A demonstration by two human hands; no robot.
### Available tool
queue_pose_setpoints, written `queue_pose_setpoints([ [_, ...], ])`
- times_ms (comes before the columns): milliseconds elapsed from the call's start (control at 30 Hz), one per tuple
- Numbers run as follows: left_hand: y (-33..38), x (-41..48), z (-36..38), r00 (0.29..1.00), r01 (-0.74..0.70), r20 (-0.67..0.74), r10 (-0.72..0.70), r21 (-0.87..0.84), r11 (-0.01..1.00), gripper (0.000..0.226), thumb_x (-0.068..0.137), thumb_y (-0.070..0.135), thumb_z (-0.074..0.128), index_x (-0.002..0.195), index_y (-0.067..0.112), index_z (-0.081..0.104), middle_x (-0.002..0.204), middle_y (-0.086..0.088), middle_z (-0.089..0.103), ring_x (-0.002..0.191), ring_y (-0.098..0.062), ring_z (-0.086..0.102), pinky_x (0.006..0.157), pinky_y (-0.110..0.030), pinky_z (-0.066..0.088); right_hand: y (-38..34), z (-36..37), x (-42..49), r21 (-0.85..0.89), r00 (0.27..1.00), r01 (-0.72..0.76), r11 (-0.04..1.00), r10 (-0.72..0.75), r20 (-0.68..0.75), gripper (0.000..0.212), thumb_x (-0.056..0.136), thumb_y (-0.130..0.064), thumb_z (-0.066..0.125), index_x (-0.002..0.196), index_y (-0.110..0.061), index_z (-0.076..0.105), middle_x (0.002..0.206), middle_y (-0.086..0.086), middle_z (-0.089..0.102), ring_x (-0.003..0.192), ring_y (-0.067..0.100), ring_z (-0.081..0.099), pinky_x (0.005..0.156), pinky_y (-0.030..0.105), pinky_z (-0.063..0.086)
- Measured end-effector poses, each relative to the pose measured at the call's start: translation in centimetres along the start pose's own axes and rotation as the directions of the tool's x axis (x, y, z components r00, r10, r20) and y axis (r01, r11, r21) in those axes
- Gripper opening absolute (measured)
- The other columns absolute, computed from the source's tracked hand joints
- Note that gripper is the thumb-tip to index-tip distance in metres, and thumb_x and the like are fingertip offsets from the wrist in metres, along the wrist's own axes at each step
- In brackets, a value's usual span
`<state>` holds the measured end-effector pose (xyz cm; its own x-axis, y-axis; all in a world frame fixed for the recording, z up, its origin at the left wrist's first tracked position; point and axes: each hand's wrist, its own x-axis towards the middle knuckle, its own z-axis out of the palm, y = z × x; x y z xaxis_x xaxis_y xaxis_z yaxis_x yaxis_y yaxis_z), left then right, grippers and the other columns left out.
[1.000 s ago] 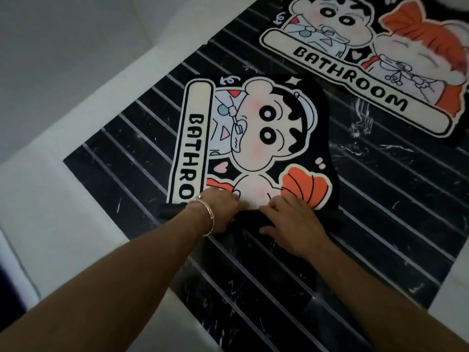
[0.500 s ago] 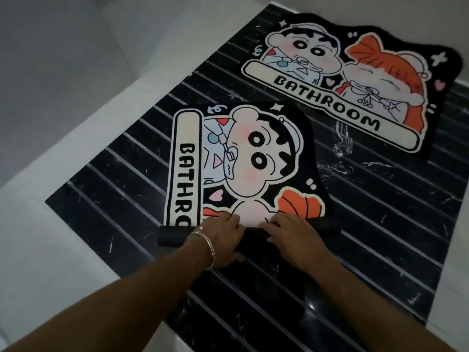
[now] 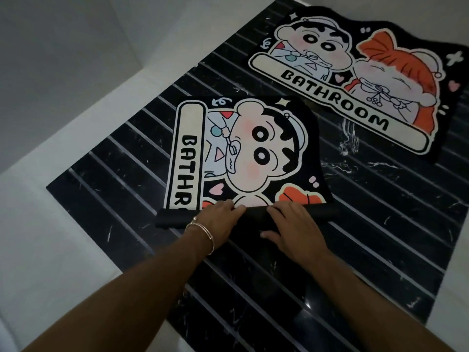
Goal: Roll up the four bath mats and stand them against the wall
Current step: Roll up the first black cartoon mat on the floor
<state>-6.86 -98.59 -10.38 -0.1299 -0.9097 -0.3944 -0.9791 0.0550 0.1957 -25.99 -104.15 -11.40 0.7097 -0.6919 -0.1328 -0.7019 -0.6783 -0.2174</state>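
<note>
A cartoon bath mat (image 3: 253,148) with the word BATHROOM lies on the black striped floor, its near end wound into a black roll (image 3: 172,218). My left hand (image 3: 218,222) and my right hand (image 3: 291,227) both press on top of that roll, fingers curled over its far side. The roll's ends stick out to the left and right of my hands. A second, wider bath mat (image 3: 355,77) with two cartoon figures lies flat at the upper right, apart from the first. No other mats are in view.
The black marble floor panel (image 3: 380,224) with white stripes is bordered by pale floor (image 3: 63,237) on the left. Grey walls (image 3: 63,59) rise at the upper left, with a corner near the far mat.
The roll has moved further up the mat, covering more of the orange figure and the lettering. Both hands travelled forward with it. The camera has tilted, showing more of the far mat.
</note>
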Motion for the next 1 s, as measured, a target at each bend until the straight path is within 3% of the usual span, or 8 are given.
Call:
queue_pose_setpoints([
  [100, -0.2, -0.3, 0.2, 0.999, 0.023, -0.051, -0.018, 0.087, 0.996, 0.05, 0.094, 0.028, 0.044, 0.141, 0.021, 0.029, 0.133, -0.009, 0.036, 0.12, -0.026, 0.04, 0.099, -0.04, 0.037, 0.6, 0.2, -0.2, -0.051, 0.999, 0.036, 0.998, -0.036, 0.01, 0.058, 0.058, -0.02, 0.087, 0.11, -0.011, 0.065, 0.108, 0.005, 0.065, 0.099, 0.025, 0.063, 0.092, 0.042, 0.05],
  [167, 0.0, -0.7, 0.1, 0.994, 0.032, -0.111, -0.011, 0.184, 0.982, 0.055, 0.093, 0.038, 0.041, 0.143, 0.022, 0.025, 0.133, -0.009, 0.035, 0.119, -0.025, 0.038, 0.098, -0.041, 0.037, 0.8, 0.1, 0.2, -0.042, 0.999, 0.032, 0.999, -0.032, -0.013, 0.054, 0.06, -0.01, 0.083, 0.11, -0.012, 0.066, 0.106, 0.004, 0.067, 0.098, 0.025, 0.064, 0.091, 0.04, 0.05],
  [333, 0.2, -0.5, -0.2, 0.996, 0.057, -0.086, -0.036, 0.255, 0.965, 0.072, 0.09, 0.044, 0.049, 0.146, 0.018, 0.013, 0.134, -0.008, 0.035, 0.12, -0.026, 0.038, 0.095, -0.041, 0.038, 1.2, -1.2, 1.7, 0.076, 0.996, 0.007, 0.997, -0.014, 0.09, 0.041, 0.091, -0.015, 0.055, 0.132, -0.018, 0.051, 0.126, -0.001, 0.058, 0.117, 0.02, 0.05, 0.104, 0.029, 0.032],
  [567, -0.5, 0.0, -2.1, 1.0, 0.001, -0.009, 0.001, 0.131, 0.991, 0.039, 0.095, 0.028, 0.045, 0.132, 0.018, 0.036, 0.123, -0.002, 0.054, 0.117, -0.021, 0.049, 0.095, -0.031, 0.042, 1.5, -3.7, 3.0, 0.226, 0.904, -0.21, 0.951, 0.102, 0.415, 0.037, 0.095, -0.025, 0.05, 0.133, -0.025, 0.046, 0.123, 0.005, 0.054, 0.109, 0.024, 0.053, 0.093, 0.037, 0.044],
  [667, -1.2, 0.4, -2.5, 1.0, -0.014, 0.019, 0.014, 0.032, 0.999, 0.033, 0.096, 0.024, 0.043, 0.129, 0.019, 0.043, 0.115, -0.004, 0.058, 0.108, -0.022, 0.055, 0.09, -0.032, 0.044, 1.4, -2.7, 2.2, 0.271, 0.966, -0.144, 0.952, 0.075, 0.248, 0.035, 0.095, -0.022, 0.052, 0.129, -0.021, 0.05, 0.126, 0.0, 0.051, 0.115, 0.019, 0.047, 0.099, 0.035, 0.041],
  [767, -1.6, 1.4, -2.3, 0.999, 0.018, 0.051, -0.016, -0.05, 0.999, 0.035, 0.096, 0.02, 0.043, 0.131, 0.019, 0.045, 0.116, -0.007, 0.055, 0.104, -0.024, 0.056, 0.088, -0.033, 0.045, 1.2, -1.4, 0.8, 0.101, 0.999, -0.048, 0.994, 0.045, 0.027, 0.04, 0.092, -0.027, 0.057, 0.129, -0.012, 0.054, 0.122, 0.005, 0.055, 0.11, 0.023, 0.051, 0.096, 0.035, 0.042],
  [900, -1.3, 1.6, -1.4, 0.995, 0.069, -0.078, -0.065, 0.054, 0.996, 0.04, 0.096, 0.024, 0.044, 0.136, 0.023, 0.042, 0.127, -0.006, 0.046, 0.117, -0.024, 0.045, 0.1, -0.037, 0.04, 1.1, -0.1, 0.4, -0.037, 0.998, -0.022, 0.999, 0.023, 0.05, 0.064, 0.079, -0.037, 0.072, 0.13, -0.004, 0.054, 0.117, 0.012, 0.06, 0.108, 0.031, 0.057, 0.098, 0.041, 0.044],
  [1000, -0.6, 1.3, -1.1, 0.975, 0.109, -0.21, -0.072, 0.169, 0.98, 0.04, 0.095, 0.023, 0.046, 0.134, 0.021, 0.038, 0.124, -0.005, 0.045, 0.114, -0.023, 0.045, 0.097, -0.036, 0.039, 0.8, -0.4, 1.6, 0.007, 0.997, -0.057, 0.998, 0.056, 0.054, 0.055, 0.091, -0.034, 0.057, 0.139, -0.01, 0.044, 0.128, 0.008, 0.055, 0.116, 0.026, 0.049, 0.105, 0.035, 0.034],
])
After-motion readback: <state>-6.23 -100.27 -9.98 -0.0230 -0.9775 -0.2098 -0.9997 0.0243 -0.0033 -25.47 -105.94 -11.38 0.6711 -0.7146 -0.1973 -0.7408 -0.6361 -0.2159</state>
